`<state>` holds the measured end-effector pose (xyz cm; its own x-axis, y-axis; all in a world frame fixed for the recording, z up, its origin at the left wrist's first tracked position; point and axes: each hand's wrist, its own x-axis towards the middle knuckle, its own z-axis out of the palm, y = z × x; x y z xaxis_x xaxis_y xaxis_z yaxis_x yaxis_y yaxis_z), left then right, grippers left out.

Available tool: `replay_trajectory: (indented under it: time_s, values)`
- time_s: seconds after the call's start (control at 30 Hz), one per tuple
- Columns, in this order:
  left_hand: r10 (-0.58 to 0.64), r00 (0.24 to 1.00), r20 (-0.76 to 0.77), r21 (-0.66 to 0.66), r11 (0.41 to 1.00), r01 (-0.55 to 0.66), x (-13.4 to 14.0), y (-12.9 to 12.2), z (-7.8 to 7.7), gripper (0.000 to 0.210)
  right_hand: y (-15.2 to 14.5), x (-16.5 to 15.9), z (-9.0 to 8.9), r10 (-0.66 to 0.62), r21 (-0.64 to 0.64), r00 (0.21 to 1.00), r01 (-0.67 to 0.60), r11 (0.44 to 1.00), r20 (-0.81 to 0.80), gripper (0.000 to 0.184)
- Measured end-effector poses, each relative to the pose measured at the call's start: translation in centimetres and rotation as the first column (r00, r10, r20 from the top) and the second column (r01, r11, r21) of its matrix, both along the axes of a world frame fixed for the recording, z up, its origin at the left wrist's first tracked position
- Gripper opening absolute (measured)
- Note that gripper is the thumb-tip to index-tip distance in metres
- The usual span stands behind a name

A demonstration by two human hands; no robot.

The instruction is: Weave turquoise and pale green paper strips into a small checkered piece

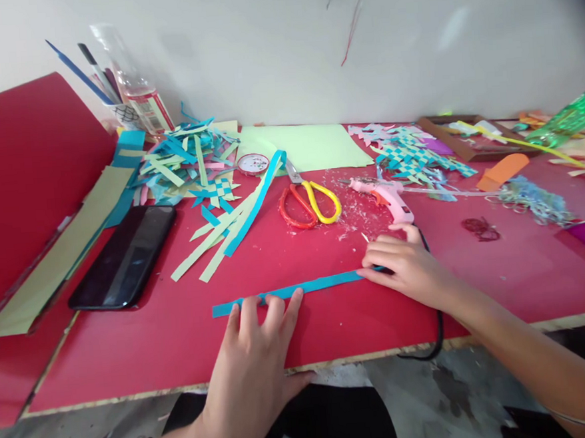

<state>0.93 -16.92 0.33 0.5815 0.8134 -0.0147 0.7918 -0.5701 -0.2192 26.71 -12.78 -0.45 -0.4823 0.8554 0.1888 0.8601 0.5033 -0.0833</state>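
A blue paper strip point(330, 282) lies nearly straight across the red table near its front edge. The spread fingertips of my left hand point(252, 358) press down on its left part. At the strip's right end, my right hand point(410, 264) has its thumb and fingers closed on the paper; the very tip is partly hidden. Just beyond my right hand lies a pink glue gun point(387, 196), its black cord point(438, 335) running down past my wrist. Scissors point(308, 201) with one red and one yellow handle rest beyond the strip.
Loose green strips point(214, 241) and a heap of cut paper point(188, 159) lie left, near a black phone point(125, 257). A glass bottle point(146, 99) stands behind. Woven checkered pieces point(411, 154), a brown tray point(468, 147) and a green bottle point(573, 116) are on the right.
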Motion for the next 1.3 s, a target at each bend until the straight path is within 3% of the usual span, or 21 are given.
replay_trajectory:
  time_s: [0.47,0.77,0.97,1.03,1.13,1.2,1.3]
  values:
    - [-0.001,1.0,-0.023,-0.012,1.0,0.001,0.1,0.2,0.7,0.081,-1.2,4.1,-0.8,-0.168,0.014,0.986,0.168,0.986,0.006,0.022]
    - [0.002,1.0,-0.023,-0.01,1.0,-0.002,0.2,0.1,0.9,0.077,-1.9,4.3,-1.0,-0.304,0.056,0.948,0.31,0.949,-0.088,0.017]
    - [0.014,0.998,-0.068,0.008,1.0,-0.013,0.6,0.0,1.4,0.077,-1.8,4.6,-0.5,-0.358,0.122,0.933,0.352,0.928,0.031,0.011]
    - [0.019,0.997,-0.071,0.007,1.0,-0.018,0.6,0.0,1.4,0.076,-2.1,3.8,0.0,-0.372,0.225,0.921,0.341,0.913,0.116,0.007]
    - [0.017,0.998,-0.068,0.007,1.0,-0.017,0.5,0.0,1.3,0.077,-3.1,0.6,0.7,-0.326,0.328,0.929,0.256,0.909,0.177,0.029]
    - [0.012,0.999,-0.05,0.006,1.0,-0.011,0.4,0.0,1.0,0.078,-4.0,-2.5,0.8,-0.187,0.274,0.966,0.134,0.952,0.177,0.038]
    - [-0.002,1.0,-0.001,0.003,1.0,0.002,0.3,0.0,0.6,0.082,-5.2,-6.7,0.4,-0.002,0.05,0.991,-0.004,0.999,0.136,0.058]
